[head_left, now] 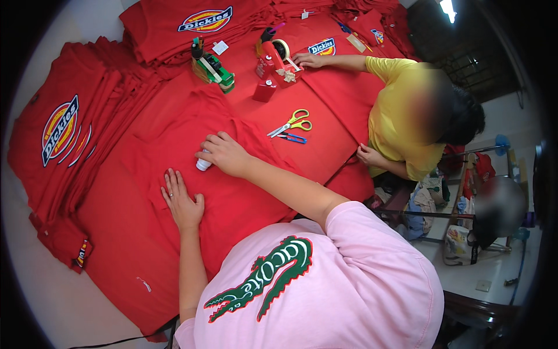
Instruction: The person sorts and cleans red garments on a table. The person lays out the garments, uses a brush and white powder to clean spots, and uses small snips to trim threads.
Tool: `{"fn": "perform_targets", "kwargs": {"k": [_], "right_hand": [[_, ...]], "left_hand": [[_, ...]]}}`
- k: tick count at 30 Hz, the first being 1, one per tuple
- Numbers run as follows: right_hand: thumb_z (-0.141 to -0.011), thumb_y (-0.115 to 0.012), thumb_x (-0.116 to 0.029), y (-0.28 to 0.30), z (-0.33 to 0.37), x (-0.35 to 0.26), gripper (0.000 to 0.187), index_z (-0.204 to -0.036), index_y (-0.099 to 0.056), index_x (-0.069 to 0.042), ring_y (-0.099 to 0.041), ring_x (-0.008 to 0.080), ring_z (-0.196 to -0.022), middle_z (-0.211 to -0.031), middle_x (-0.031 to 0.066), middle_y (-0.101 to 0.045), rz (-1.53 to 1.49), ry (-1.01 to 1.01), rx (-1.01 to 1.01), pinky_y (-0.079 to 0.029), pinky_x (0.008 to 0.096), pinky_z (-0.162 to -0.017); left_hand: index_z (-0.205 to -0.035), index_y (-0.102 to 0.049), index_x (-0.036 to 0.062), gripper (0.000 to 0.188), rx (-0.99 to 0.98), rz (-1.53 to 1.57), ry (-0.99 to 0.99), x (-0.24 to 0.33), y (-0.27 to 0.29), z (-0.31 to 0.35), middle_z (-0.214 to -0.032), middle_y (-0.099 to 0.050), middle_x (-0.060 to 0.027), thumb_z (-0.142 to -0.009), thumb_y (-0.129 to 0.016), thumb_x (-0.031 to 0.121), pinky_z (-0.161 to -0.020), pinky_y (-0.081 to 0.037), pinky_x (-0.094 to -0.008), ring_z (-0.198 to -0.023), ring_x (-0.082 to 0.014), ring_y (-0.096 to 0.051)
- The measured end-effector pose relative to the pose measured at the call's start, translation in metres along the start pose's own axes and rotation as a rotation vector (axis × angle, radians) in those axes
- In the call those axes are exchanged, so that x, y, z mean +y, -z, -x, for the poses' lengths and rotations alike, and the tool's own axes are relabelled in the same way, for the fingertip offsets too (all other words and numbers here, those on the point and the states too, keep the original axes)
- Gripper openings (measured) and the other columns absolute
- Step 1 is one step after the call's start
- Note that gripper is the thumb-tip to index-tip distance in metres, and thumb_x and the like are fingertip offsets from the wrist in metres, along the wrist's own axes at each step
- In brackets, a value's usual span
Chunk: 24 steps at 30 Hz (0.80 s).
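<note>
A red garment [232,195] lies spread on the red-covered table in front of me. My left hand [183,202] presses flat on its left part, fingers stretched out and a ring on one finger. Up and to the right of it, my right hand [225,155] is closed around a small white bottle [203,161], which is tilted down against the cloth. Only one end of the bottle shows; my fingers cover the rest. Beyond my right hand lie scissors [293,122] with yellow-green handles and a small blue thread snipper [292,138].
Stacked red shirts with printed emblems [58,131] fill the left side, with another stack [192,29] at the back. A green tape dispenser [214,72] and a red tape dispenser [281,61] stand on the table. At the right, a co-worker in a yellow shirt [401,104] handles red cloth.
</note>
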State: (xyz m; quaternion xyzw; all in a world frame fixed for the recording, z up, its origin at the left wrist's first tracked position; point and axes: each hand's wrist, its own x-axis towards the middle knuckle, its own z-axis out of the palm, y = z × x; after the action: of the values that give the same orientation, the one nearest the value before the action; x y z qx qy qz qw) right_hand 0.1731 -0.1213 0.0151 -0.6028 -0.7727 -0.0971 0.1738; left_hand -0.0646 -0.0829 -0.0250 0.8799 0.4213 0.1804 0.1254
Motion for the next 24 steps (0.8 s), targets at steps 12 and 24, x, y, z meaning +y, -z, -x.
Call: {"fn": "perform_targets", "kwargs": {"k": [12,24], "right_hand": [[-0.092,-0.063,-0.019,-0.001,0.0,0.009,0.029,-0.119,-0.074,-0.018,-0.055,0.0227,-0.125,-0.121,0.0035,-0.065,0.083,0.01,-0.011,-0.04,0.0437,-0.108],[-0.089,-0.066,-0.02,0.012,0.018,0.035,0.03,-0.118,-0.074,-0.018,-0.056,0.0232,-0.122,-0.119,0.0037,-0.066,0.094,-0.095,0.076,-0.043,0.0431,-0.101]], "left_hand": [[-0.16,-0.037,-0.0008,0.087,-0.007,-0.016,0.004,0.0,-0.001,0.0,-0.173,-0.025,-0.015,-0.079,-0.062,0.019,-0.13,-0.015,-0.0539,-0.161,-0.0304,-0.022],[-0.161,-0.035,0.0008,0.088,-0.02,0.002,0.021,0.003,0.001,-0.001,-0.174,-0.025,-0.0135,-0.079,-0.063,0.017,-0.13,-0.014,-0.0534,-0.161,-0.0302,-0.023]]}}
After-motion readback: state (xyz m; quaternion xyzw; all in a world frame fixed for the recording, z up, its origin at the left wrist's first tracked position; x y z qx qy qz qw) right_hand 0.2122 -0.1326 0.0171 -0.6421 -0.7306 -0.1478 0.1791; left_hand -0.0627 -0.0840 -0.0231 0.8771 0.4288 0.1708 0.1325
